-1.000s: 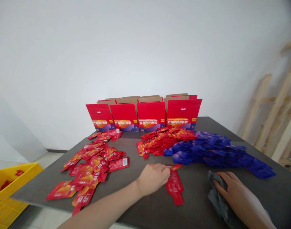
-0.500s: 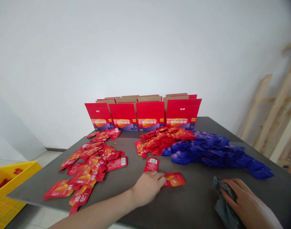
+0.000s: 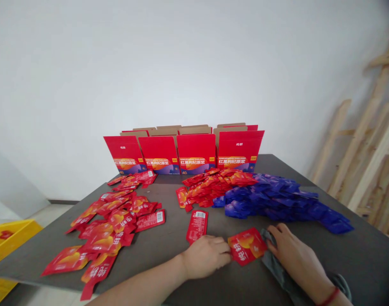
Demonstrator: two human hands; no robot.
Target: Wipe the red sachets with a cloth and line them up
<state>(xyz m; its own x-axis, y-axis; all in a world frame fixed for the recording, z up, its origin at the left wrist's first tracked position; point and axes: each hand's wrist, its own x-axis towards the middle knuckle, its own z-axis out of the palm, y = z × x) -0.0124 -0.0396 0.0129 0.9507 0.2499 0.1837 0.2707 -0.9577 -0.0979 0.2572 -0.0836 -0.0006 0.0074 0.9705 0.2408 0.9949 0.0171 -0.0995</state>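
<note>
My left hand (image 3: 207,255) rests curled on the dark table (image 3: 356,255), its fingertips pinching the left edge of a red sachet (image 3: 248,246) that lies face up. A second red sachet (image 3: 197,225) lies flat just beyond that hand, barcode side up. My right hand (image 3: 293,255) lies over a grey cloth (image 3: 279,267), fingers bent down on it, its tips touching the right edge of the same face-up sachet.
A scatter of red sachets (image 3: 114,221) covers the table's left. A red pile (image 3: 213,187) and a blue pile (image 3: 283,202) lie behind the hands. Several red open cartons (image 3: 188,153) stand at the back. Yellow crate (image 3: 6,238) at left, wooden frames (image 3: 369,144) at right.
My right hand slid the cloth left and forward up to the sachet. My left hand separated two sachets, leaving one behind it and drawing the other to the right.
</note>
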